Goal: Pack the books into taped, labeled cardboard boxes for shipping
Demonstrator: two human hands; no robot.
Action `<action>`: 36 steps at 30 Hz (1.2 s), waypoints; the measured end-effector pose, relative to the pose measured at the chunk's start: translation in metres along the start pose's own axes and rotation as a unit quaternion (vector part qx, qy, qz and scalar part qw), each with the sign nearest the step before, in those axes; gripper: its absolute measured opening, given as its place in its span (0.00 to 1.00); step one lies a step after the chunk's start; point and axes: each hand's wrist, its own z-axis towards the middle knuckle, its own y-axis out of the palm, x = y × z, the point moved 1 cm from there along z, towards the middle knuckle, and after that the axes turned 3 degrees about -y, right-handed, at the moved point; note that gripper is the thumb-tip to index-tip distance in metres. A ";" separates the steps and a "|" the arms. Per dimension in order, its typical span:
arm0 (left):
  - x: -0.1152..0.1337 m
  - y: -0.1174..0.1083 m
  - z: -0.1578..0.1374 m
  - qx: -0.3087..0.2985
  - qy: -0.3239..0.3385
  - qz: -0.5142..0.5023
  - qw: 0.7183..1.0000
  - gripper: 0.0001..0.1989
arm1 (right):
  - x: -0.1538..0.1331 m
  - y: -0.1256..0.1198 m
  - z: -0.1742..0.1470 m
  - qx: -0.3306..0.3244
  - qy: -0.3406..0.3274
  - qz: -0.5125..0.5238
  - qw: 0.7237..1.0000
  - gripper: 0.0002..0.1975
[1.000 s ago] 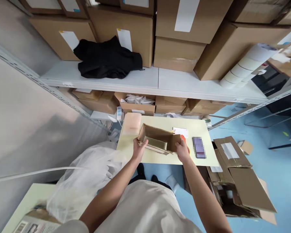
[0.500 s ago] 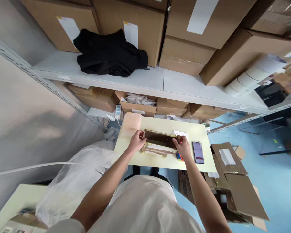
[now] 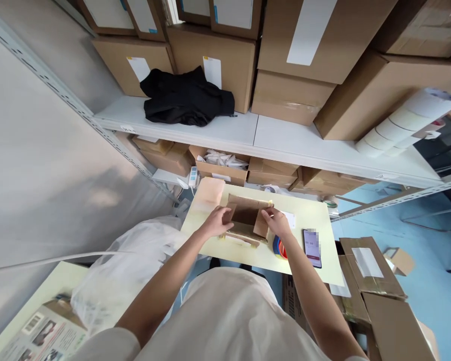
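A small brown cardboard box (image 3: 246,209) lies on the pale yellow table, its long side panels spread and its end flaps angled inward. My left hand (image 3: 214,223) is at the left end of the box, thumb and fingers curled round the flap there. My right hand (image 3: 277,222) grips the right end flap (image 3: 261,224) between thumb and fingers. Just below my right hand stands a blue and red tape roll (image 3: 279,247). A white card (image 3: 288,219) lies behind that hand, partly hidden by it.
A phone (image 3: 311,247) lies on the table (image 3: 225,250) at the right. Behind are shelves with boxes, a black garment (image 3: 186,98) and white rolls (image 3: 406,123). Opened cartons (image 3: 376,281) stand on the floor at right, a clear plastic bag (image 3: 124,265) at left.
The box's near side has dropped outward and its end flaps now show folded inward. The tape roll has come into fuller view. My head view has shifted slightly.
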 end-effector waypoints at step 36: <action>-0.078 0.052 -0.001 0.079 -0.101 -0.132 0.983 0.28 | 0.050 0.040 -0.015 0.001 -0.094 0.084 0.992 0.36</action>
